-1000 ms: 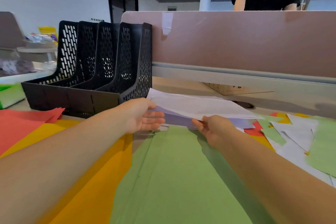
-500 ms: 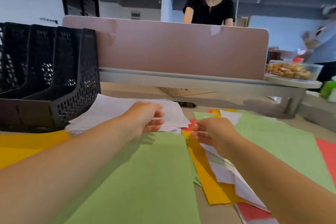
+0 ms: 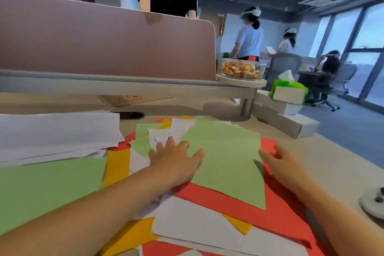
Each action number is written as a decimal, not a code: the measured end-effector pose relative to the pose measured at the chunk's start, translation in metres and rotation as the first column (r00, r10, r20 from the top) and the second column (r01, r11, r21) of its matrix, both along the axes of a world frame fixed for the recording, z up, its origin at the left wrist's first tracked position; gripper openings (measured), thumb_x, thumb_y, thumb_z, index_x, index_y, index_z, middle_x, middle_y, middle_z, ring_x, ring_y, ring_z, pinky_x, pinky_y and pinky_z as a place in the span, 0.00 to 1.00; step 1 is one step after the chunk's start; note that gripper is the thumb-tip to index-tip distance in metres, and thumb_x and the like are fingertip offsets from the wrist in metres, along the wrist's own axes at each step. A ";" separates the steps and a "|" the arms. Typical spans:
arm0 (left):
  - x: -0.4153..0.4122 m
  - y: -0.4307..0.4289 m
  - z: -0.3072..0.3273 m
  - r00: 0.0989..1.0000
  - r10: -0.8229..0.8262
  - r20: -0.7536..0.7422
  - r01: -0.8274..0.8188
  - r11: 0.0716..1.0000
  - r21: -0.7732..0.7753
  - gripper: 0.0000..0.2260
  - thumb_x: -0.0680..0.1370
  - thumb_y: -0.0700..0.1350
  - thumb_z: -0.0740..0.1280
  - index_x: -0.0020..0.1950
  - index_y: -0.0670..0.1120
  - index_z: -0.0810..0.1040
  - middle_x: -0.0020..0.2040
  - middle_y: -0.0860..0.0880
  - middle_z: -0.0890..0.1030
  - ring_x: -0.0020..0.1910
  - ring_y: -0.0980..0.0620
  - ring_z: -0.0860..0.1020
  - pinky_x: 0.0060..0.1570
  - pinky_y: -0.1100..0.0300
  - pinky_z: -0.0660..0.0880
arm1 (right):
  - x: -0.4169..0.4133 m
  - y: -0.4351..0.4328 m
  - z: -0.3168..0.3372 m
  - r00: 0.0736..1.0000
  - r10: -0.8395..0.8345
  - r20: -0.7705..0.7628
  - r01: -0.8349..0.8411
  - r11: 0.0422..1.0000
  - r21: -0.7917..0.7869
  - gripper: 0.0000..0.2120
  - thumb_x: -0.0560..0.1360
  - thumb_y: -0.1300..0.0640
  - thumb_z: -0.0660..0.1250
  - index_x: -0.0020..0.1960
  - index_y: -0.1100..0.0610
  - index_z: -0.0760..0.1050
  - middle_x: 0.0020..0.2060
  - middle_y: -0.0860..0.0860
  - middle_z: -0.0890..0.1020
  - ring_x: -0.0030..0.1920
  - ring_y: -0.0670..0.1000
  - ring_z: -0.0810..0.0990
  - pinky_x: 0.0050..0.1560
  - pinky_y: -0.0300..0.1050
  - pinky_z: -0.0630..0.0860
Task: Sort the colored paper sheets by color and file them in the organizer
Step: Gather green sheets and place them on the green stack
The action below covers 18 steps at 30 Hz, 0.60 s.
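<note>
A green sheet [image 3: 226, 158] lies on top of a mixed pile of red [image 3: 234, 203], white [image 3: 199, 226] and yellow [image 3: 133, 235] sheets. My left hand [image 3: 176, 161] lies flat with spread fingers on the green sheet's left edge. My right hand [image 3: 279, 162] is at the sheet's right edge, fingers loosely extended over the red paper; whether it touches the green sheet I cannot tell. A stack of white sheets [image 3: 56, 133] sits at the left, and another green sheet [image 3: 45, 189] lies at the near left. The organizer is out of view.
A pink desk divider [image 3: 104, 41] with a grey rail runs across the back. A container of snacks [image 3: 242, 68] and a green tissue pack [image 3: 288, 91] stand at the right. Bare desk [image 3: 332, 168] lies right of the pile. Several people are beyond the divider.
The view has swung right, so the black organizer has left the frame. Both hands let go of the white stack and moved right onto the mixed pile, the left now flat on the green sheet.
</note>
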State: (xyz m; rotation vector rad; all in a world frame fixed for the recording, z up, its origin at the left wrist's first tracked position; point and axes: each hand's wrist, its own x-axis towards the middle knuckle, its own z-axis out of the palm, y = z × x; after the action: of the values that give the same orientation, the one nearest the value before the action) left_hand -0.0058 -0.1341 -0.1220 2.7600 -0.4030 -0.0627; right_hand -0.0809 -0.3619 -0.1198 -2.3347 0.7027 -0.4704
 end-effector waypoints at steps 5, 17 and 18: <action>-0.009 0.013 0.005 0.993 -0.075 0.086 0.077 0.997 -0.022 0.26 0.77 0.64 0.55 0.69 0.51 0.71 0.69 0.48 0.72 0.66 0.47 0.70 0.65 0.51 0.68 | -0.001 -0.006 0.013 0.968 -0.079 0.239 -0.034 0.899 0.436 0.12 0.75 0.58 0.67 0.58 0.55 0.75 0.47 0.50 0.76 0.49 0.53 0.74 0.57 0.51 0.72; -0.006 0.023 0.003 0.982 -0.117 0.151 0.105 0.991 0.083 0.27 0.79 0.62 0.53 0.74 0.51 0.63 0.74 0.49 0.65 0.73 0.50 0.62 0.70 0.54 0.62 | -0.028 -0.022 0.036 0.970 -0.233 -0.065 0.231 0.814 0.534 0.10 0.72 0.59 0.69 0.51 0.63 0.74 0.49 0.61 0.78 0.51 0.61 0.76 0.48 0.51 0.72; -0.006 0.023 0.003 0.981 -0.119 0.153 0.107 0.991 0.085 0.27 0.79 0.63 0.52 0.74 0.51 0.63 0.74 0.49 0.65 0.73 0.50 0.62 0.69 0.55 0.63 | -0.030 -0.018 0.037 0.965 -0.261 -0.039 0.249 0.852 0.460 0.12 0.73 0.61 0.68 0.54 0.65 0.75 0.49 0.62 0.78 0.51 0.62 0.76 0.49 0.52 0.72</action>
State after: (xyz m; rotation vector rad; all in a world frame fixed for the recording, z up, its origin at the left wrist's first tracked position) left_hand -0.0114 -0.1111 -0.1194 2.8249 -0.6112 0.1155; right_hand -0.1108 -0.3803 -0.0830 -1.7925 1.0001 -0.3938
